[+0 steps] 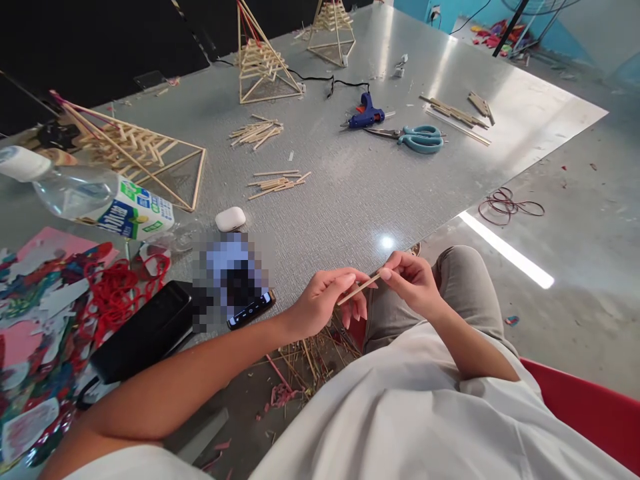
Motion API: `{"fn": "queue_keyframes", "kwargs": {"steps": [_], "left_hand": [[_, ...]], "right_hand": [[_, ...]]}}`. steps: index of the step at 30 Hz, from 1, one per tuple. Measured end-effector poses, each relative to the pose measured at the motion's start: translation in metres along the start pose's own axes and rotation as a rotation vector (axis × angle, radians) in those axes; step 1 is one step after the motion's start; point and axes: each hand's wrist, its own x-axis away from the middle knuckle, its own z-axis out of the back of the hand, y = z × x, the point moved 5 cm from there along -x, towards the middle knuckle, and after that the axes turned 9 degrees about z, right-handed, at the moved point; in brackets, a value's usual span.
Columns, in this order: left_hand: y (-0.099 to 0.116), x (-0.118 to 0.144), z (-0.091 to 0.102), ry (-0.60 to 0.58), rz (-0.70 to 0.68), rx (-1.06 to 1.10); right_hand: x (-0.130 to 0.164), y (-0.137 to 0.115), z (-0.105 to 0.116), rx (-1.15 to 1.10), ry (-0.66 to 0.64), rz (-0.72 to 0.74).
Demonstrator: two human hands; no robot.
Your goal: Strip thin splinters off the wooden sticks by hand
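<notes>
Tabletop [335,220] grey, shiny; stick [359,290] in fingers [404,260]; floor [580,333] littered.

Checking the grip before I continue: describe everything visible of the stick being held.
The wooden stick looks thin, pale, straight and plain. In the picture it slants up rightward, near the edge of the grey table. The right hand pinches its upper end, hiding the tip; the lower end shows beside the left hand, whose contact with it is unclear.

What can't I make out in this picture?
In the head view:
Phone screen: blurred by pixel blocks.
Upper end of held stick: covered by the right hand.
Top of the farthest wooden frame: cut off by the upper edge.
Floor sticks: partly hidden by white shirt.
</notes>
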Motion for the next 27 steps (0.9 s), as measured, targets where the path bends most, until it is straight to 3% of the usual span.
{"fn": "queue_keyframes", "kwargs": {"steps": [8,16,27], "left_hand": [[-0.001,0.004,-0.002,-0.045,-0.014,-0.123],[-0.003,0.003,0.001,-0.004,-0.001,-0.167],[-0.002,0.004,-0.003,0.016,-0.028,-0.344]], "right_hand": [[-0.003,0.004,0.007,-0.008,0.126,-0.059],[-0.001,-0.001,0.002,0.066,0.135,-0.057],[0.011,-0.009,-0.022,0.064,0.100,-0.063]]}}
